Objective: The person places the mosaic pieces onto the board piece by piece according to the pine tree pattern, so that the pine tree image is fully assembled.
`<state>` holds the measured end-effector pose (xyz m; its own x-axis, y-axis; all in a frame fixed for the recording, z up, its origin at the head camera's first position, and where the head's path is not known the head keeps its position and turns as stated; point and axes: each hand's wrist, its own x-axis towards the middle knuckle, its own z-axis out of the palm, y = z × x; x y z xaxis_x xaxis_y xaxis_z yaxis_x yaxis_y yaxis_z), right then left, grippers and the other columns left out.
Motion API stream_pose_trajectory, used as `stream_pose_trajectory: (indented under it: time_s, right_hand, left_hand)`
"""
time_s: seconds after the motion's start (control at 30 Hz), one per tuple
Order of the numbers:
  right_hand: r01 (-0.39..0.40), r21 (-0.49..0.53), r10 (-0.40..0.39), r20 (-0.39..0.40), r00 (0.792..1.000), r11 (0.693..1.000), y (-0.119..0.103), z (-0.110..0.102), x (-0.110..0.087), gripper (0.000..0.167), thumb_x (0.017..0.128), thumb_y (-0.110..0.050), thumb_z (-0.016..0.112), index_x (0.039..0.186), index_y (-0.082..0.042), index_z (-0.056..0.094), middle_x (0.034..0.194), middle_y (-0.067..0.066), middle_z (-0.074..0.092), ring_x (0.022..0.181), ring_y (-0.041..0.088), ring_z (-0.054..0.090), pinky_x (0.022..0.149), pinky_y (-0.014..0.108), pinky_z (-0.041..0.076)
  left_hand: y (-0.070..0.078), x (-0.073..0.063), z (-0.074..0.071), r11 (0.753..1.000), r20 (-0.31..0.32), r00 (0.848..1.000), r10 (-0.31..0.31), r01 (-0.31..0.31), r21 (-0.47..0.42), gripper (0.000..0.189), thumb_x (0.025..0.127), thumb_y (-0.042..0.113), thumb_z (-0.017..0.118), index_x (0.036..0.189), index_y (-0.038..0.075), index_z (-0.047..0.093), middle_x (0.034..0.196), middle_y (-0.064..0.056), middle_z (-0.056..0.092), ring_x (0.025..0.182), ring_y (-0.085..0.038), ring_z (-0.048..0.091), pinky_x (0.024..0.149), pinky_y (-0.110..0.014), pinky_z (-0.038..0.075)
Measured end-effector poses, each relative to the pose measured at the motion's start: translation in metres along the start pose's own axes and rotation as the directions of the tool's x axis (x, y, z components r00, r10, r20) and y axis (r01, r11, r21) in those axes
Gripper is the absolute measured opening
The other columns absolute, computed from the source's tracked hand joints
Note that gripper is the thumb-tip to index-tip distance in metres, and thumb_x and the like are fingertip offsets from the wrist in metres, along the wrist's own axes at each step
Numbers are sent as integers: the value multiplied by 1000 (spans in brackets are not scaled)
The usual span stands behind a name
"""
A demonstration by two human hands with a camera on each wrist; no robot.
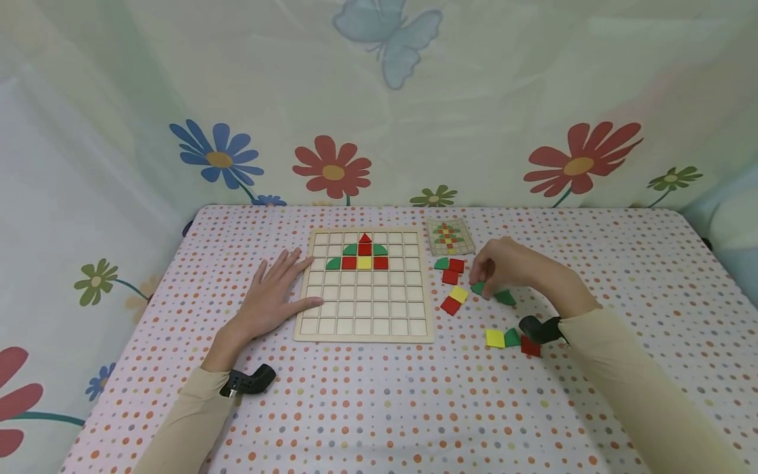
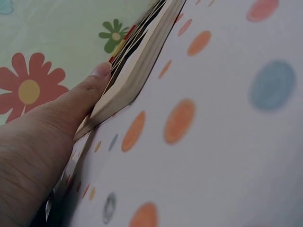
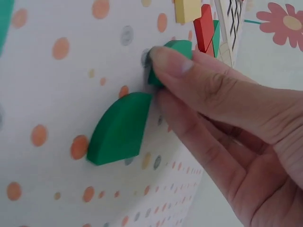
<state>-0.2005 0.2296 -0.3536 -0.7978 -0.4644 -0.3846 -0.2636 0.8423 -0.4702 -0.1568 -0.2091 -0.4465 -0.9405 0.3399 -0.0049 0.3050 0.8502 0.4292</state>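
My left hand (image 1: pixel 269 299) lies spread at the left side of a wooden grid board (image 1: pixel 362 309), its thumb (image 2: pixel 85 92) on the board's edge. On the board, a red triangle (image 1: pixel 364 238) tops two rows of green quarter-circles and red and yellow squares. To the right of the board, my right hand (image 1: pixel 503 263) pinches a green quarter-circle tile (image 3: pixel 180 47) between thumb and fingers, low over the cloth. Another green quarter-circle (image 3: pixel 122 128) lies just beside those fingers.
A small pattern card (image 1: pixel 464 247) lies off the board's upper right corner. Loose tiles lie right of the board: a red square (image 1: pixel 451 305) touching a yellow one (image 1: pixel 458 293), and nearer the front a yellow square (image 1: pixel 495 338), a green quarter-circle (image 1: pixel 512 338) and a red square (image 1: pixel 530 346).
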Motion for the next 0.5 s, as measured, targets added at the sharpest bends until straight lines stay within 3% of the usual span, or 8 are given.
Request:
stream_pose_trajectory:
  time_s: [0.23,0.5]
  right_hand:
    - [8,15,-8,-31,999,1000,6,3,-1,18,77,0,91,90,-5,79,81,2,66,76,18,56,69,31,50]
    - [76,61,-77,1,997,995,13,3,-3,20,79,-3,91,90,-7,74,87,-1,68,79,17,58,73,32,54]
  left_hand:
    - [-1,0,0,1000,3,1000,-10,10,11,93,93,60,69,166,17,32,175,-10,15,162,-33,5,128,-58,-5]
    - [-2,2,1,1000,2,1000,2,-2,4,92,94,60,69,166,18,31,175,-10,14,162,-33,5,128,-58,-5]
